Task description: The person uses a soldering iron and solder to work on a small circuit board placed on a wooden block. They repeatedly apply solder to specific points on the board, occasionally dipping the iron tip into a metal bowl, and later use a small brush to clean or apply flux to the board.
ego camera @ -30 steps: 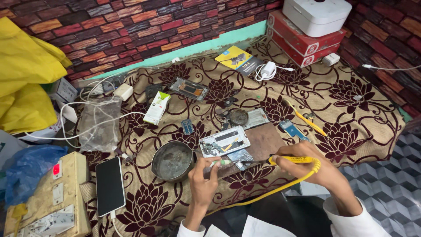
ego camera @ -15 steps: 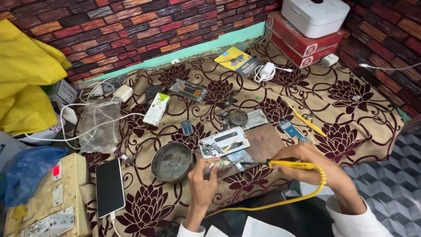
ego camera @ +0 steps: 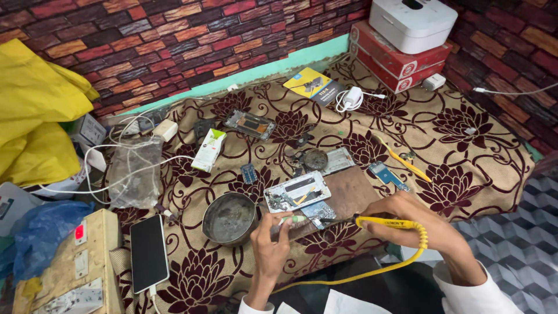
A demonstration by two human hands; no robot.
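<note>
While bent over the opened phone frame [ego camera: 297, 191], just below the middle of the frame, worked at the small circuit piece [ego camera: 317, 212] touching the phone frame's lower right corner. Lay both on a brown work board [ego camera: 354, 195], probably to keep heat off the floral cloth [ego camera: 465, 145] beneath.

Gripped a yellow soldering iron [ego camera: 386, 222] in the right hand [ego camera: 418, 224], fingers curled shut along its handle like a pen, tip aimed left at the circuit piece; likely held low and nearly flat for steadiness. Trailed its yellow cord [ego camera: 372, 273] down toward the bottom edge, away from the parts.

Pinched a thin green-tipped tool [ego camera: 290, 220] between thumb and fingertips of the left hand [ego camera: 273, 244], its point meeting the same piece from the left, seemingly to pin it in place. Could not tell whether iron tip and piece touched.

Kept a dark metal bowl [ego camera: 228, 218] just left of the left hand, within easy reach. Further out: a white phone [ego camera: 149, 253] face up at lower left, a small blue board [ego camera: 386, 174] and yellow tweezers [ego camera: 404, 163] right of the work board, a second phone frame [ego camera: 251, 124] above centre, a white charger [ego camera: 351, 97] and red boxes [ego camera: 401, 61] at upper right.
</note>
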